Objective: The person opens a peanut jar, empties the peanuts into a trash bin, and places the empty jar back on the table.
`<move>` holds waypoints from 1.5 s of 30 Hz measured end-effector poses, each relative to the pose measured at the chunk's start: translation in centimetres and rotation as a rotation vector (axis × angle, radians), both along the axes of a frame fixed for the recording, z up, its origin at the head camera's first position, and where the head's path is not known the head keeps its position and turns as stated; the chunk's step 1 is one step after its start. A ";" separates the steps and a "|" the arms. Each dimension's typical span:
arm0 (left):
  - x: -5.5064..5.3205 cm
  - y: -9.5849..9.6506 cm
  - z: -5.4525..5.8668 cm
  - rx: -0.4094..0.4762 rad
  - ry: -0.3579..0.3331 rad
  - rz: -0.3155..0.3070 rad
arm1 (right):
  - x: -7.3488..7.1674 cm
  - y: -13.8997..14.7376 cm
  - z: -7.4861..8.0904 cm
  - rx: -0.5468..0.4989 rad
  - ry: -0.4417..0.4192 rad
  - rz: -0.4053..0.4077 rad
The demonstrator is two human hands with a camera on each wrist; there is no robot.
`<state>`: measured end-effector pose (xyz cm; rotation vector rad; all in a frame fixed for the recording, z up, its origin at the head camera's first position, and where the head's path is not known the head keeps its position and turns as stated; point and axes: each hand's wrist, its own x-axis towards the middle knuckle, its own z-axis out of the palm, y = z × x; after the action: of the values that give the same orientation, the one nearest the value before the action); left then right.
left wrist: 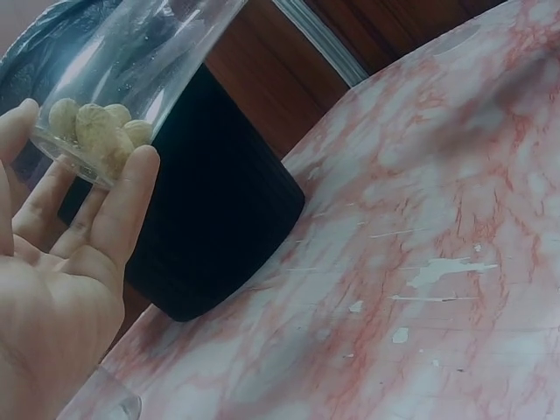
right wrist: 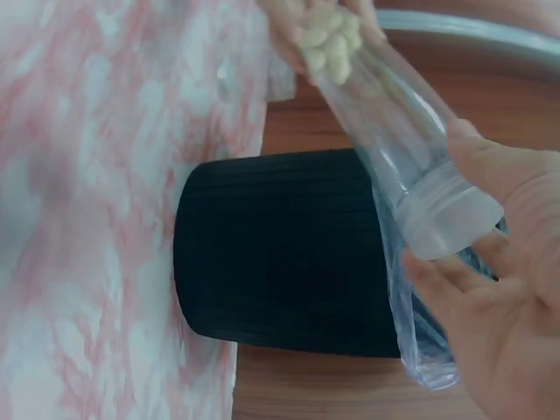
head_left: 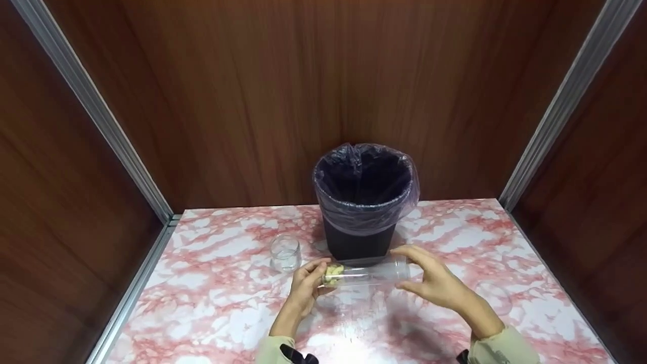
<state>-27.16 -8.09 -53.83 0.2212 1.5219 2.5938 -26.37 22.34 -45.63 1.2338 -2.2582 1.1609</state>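
A clear plastic jar (head_left: 371, 273) lies sideways between the two hands, in front of the bin. Several unshelled peanuts (left wrist: 103, 131) are gathered at its base, on the left side in the head view. My left hand (head_left: 305, 284) holds this base end, thumb on one side and fingers on the other. My right hand (head_left: 440, 278) spans the opposite end, where a frosted, translucent cap (right wrist: 451, 214) shows in the right wrist view. Its thumb lies along one side of the jar and its fingertips come around the other.
A black bin (head_left: 360, 242) with a thin purple liner (head_left: 361, 217) stands behind the jar. Left of it is a clear drinking glass (head_left: 285, 254). A faint transparent round piece (head_left: 493, 298) lies right of my right hand. Wood-pattern walls enclose the marbled table (head_left: 217, 283).
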 end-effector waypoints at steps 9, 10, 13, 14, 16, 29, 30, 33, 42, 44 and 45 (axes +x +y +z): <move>-0.1 0.2 -0.3 0.018 -0.020 -0.002 | 0.7 -0.1 -0.4 0.026 0.033 -0.194; -0.1 0.3 -0.4 0.019 -0.019 -0.003 | 0.8 -0.1 -0.4 0.016 -0.021 -0.245; 0.0 0.3 -0.6 0.018 -0.015 -0.008 | 1.0 0.0 -0.2 0.035 -0.194 -0.390; 0.0 0.3 -0.6 0.016 -0.014 -0.008 | 1.1 0.0 -0.1 0.045 -0.260 -0.402; 0.1 0.4 -0.8 0.012 -0.016 -0.005 | 1.1 0.0 0.0 0.056 -0.381 -0.382; 0.7 0.3 -1.9 -0.002 -0.025 -0.019 | 1.5 1.0 -0.4 -0.123 -0.289 -0.021; 0.7 0.2 -2.0 0.002 -0.025 -0.019 | 1.5 1.3 -0.5 -0.138 -0.325 -0.033; 0.8 -0.1 -2.3 0.025 -0.030 -0.022 | 1.1 2.6 -1.8 -0.158 -0.435 -0.159; 1.3 -0.7 -2.9 0.062 -0.065 -0.009 | -2.5 7.8 -7.4 0.091 -0.365 -0.746; 1.4 -0.6 -3.0 0.060 -0.068 0.001 | -3.1 8.9 -8.1 0.153 -0.342 -0.810; 1.5 -0.5 -3.0 0.063 -0.070 0.009 | -3.5 9.4 -8.4 0.181 -0.333 -0.832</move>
<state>-25.62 -8.64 -56.87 0.1290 1.4234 2.6296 -29.84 31.75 -54.06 0.0535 -2.7237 0.8691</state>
